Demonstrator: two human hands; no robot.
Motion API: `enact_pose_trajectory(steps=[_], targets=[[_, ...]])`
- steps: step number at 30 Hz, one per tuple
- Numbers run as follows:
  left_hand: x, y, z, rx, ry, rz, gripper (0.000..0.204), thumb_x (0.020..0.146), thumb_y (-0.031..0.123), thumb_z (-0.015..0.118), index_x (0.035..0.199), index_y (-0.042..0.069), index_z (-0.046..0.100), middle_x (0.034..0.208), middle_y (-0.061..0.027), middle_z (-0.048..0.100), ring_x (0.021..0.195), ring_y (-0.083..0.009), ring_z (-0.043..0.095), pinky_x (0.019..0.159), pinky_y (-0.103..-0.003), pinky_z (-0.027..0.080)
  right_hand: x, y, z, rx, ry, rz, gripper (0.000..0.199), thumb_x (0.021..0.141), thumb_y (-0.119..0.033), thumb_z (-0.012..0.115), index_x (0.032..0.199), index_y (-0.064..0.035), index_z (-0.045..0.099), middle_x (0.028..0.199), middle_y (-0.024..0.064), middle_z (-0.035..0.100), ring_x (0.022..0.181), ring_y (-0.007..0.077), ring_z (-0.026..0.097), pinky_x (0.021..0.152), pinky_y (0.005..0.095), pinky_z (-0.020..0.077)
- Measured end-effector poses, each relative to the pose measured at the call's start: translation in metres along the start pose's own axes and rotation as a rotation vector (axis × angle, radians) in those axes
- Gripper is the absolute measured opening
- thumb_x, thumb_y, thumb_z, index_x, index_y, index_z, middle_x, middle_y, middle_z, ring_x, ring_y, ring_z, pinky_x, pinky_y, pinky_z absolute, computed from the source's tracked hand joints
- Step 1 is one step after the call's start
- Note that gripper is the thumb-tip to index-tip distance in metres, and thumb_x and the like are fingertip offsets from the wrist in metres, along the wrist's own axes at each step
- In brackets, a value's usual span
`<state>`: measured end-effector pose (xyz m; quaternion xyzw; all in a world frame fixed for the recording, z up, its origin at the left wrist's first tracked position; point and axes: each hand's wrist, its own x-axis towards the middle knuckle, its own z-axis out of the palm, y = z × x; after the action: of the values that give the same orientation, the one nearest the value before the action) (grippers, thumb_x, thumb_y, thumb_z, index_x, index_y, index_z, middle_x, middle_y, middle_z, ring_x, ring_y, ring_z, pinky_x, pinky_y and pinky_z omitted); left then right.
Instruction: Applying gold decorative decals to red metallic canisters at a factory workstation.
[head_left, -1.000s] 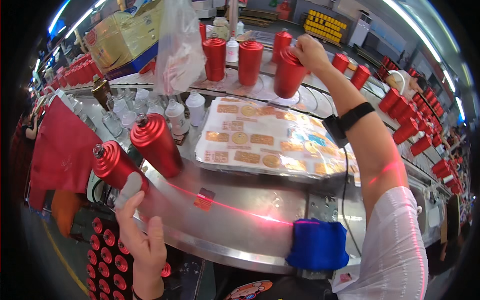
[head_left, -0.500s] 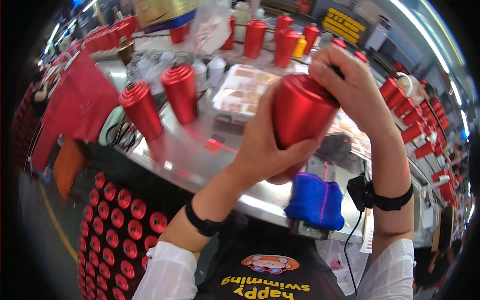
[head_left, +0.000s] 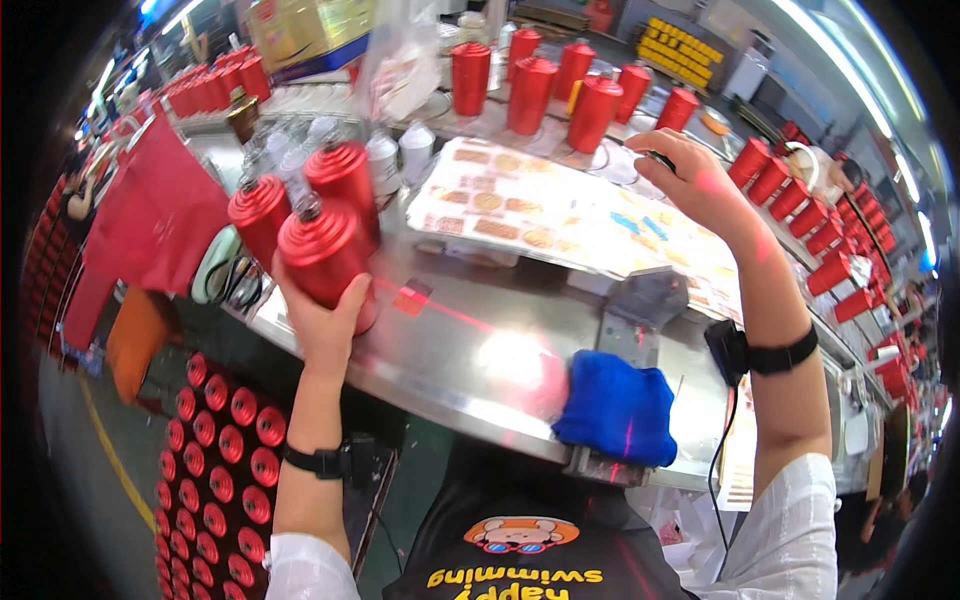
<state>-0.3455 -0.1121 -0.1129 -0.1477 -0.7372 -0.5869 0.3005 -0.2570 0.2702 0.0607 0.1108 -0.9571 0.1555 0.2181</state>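
My left hand (head_left: 325, 325) is wrapped round the lower side of a glossy red bottle (head_left: 325, 250) with a stepped shoulder and a narrow neck. This bottle stands nearly upright at the left of the metal table, right beside two similar bottles, a red one behind it (head_left: 345, 175) and another red one to its left (head_left: 258, 212). Above the far right of the sticker sheets (head_left: 540, 205), my right hand (head_left: 690, 180) is raised, apart from any bottle. Its fingers are curled, with a small dark patch between thumb and forefinger that I cannot identify.
A blue cloth (head_left: 618, 408) covers a block at the front edge, before a grey stand (head_left: 645, 300). White bottles (head_left: 416, 150) stand behind the red ones. Several red bottles (head_left: 530, 95) line the conveyor beyond. More red bottles (head_left: 230, 440) fill a rack at lower left.
My left hand has carried the red bottle from the middle over to the left, beside the two others. My right hand has come off the bottle and stays up at the right.
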Motion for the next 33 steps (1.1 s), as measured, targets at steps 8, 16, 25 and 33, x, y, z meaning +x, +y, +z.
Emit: enact_pose_trajectory(steps=[8, 16, 25, 33], targets=[[-0.002, -0.018, 0.007, 0.161, -0.034, 0.031, 0.096, 0.074, 0.019, 0.073, 0.144, -0.002, 0.011, 0.143, -0.0225, 0.027, 0.133, -0.0329, 0.029, 0.111, -0.041, 0.022, 0.05, 0.168, -0.001, -0.288, -0.107, 0.346, 0.039, 0.088, -0.018, 0.056, 0.125, -0.0064, 0.053, 0.108, 0.0198, 0.063, 0.102, 0.0329, 0.06, 0.088, 0.0378, 0.0464], [-0.024, 0.018, -0.026, 0.338, -0.082, 0.307, 0.072, 0.088, 0.018, 0.052, 0.142, -0.004, 0.01, 0.147, -0.0246, 0.018, 0.137, -0.0373, 0.022, 0.113, -0.05, 0.014, 0.117, 0.271, 0.045, -0.498, 0.099, 0.398, 0.042, 0.087, -0.023, 0.054, 0.124, -0.0018, 0.051, 0.109, 0.0209, 0.061, 0.105, 0.0383, 0.057, 0.09, 0.0439, 0.0442], [-0.04, 0.053, 0.008, 0.173, -0.179, 0.435, 0.061, 0.092, 0.019, 0.048, 0.137, -0.008, 0.018, 0.142, -0.0229, 0.026, 0.134, -0.036, 0.027, 0.112, -0.048, 0.02, 0.069, 0.255, 0.034, -0.47, 0.413, 0.485, 0.027, 0.081, -0.029, 0.065, 0.088, -0.0028, 0.059, 0.1, 0.0171, 0.06, 0.093, 0.0374, 0.058, 0.083, 0.0439, 0.0458], [-0.051, 0.103, 0.063, -0.295, -0.624, 0.178, 0.074, 0.087, 0.027, 0.061, 0.137, -0.011, 0.02, 0.139, -0.0242, 0.029, 0.132, -0.0344, 0.032, 0.11, -0.044, 0.024, -0.016, 0.112, -0.115, -0.064, 0.345, 0.155, 0.02, 0.086, -0.017, 0.065, 0.079, -0.0023, 0.053, 0.086, 0.0011, 0.053, 0.074, 0.0093, 0.05, 0.067, 0.0246, 0.042]])
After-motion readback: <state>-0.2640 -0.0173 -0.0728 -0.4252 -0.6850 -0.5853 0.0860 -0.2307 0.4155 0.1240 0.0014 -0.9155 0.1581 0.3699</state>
